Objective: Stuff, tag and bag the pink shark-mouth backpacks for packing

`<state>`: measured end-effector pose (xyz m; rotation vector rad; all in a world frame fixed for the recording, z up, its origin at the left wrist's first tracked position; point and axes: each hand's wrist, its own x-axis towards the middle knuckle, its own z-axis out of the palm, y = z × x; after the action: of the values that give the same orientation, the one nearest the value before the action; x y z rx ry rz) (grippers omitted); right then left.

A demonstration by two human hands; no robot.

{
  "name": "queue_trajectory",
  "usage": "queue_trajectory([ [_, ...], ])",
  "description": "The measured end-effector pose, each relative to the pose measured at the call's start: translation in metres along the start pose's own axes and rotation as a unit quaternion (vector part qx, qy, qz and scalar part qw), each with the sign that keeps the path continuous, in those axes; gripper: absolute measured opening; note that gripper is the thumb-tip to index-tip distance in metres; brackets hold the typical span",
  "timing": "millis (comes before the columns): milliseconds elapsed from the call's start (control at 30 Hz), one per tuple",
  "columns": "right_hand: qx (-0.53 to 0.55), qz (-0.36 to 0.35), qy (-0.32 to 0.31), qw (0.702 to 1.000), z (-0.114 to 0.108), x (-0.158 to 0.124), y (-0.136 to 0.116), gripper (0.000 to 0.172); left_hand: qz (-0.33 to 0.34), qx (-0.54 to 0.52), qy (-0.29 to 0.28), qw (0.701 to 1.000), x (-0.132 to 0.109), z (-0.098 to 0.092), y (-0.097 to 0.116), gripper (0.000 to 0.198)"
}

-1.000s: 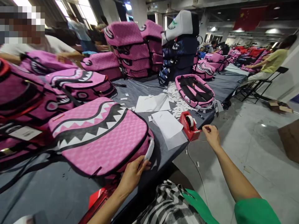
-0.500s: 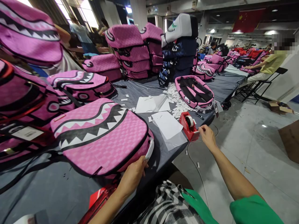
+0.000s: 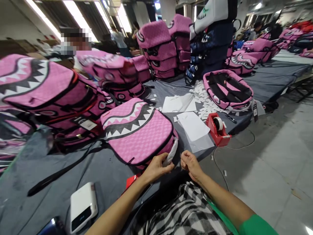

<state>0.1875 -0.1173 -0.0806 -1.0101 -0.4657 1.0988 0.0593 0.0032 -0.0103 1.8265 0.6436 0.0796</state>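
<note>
A pink backpack (image 3: 139, 130) with a shark-mouth print lies flat on the grey table (image 3: 107, 169) in front of me. My left hand (image 3: 156, 168) is closed on a white wrapped piece (image 3: 170, 153) at the bag's near corner. My right hand (image 3: 190, 164) is just to the right of it, fingers pinched together; a thin piece of tape may be in them but I cannot make it out. A red tape dispenser (image 3: 217, 129) stands on the table edge farther right.
More pink backpacks (image 3: 56, 94) are piled at left and stacked at the back (image 3: 161, 49). An open backpack (image 3: 227, 89), white sheets (image 3: 193, 125) and paper scraps lie mid-table. A white device (image 3: 83, 207) sits near me. Another person sits behind the left pile. A cord trails on the floor at right.
My right hand has come back from the tape dispenser to the bag's corner beside my left hand. The view has swung left, so the bags sit further right in frame.
</note>
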Motion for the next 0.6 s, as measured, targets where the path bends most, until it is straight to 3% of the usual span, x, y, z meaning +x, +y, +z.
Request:
queue_trajectory([
  [100,-0.035,-0.023,-0.007,0.999,0.013,0.007,0.008,0.053,0.009,0.039,0.035,0.999,-0.001,0.002,0.001,0.045],
  [333,-0.112,-0.028,0.018,0.993,0.011,0.015,0.025,0.054,0.029,0.050,0.072,0.996,0.002,0.008,-0.017,0.046],
  [600,-0.148,-0.004,-0.026,0.989,0.005,0.017,0.024,0.046,0.026,-0.028,0.024,0.999,0.003,0.008,-0.020,0.047],
])
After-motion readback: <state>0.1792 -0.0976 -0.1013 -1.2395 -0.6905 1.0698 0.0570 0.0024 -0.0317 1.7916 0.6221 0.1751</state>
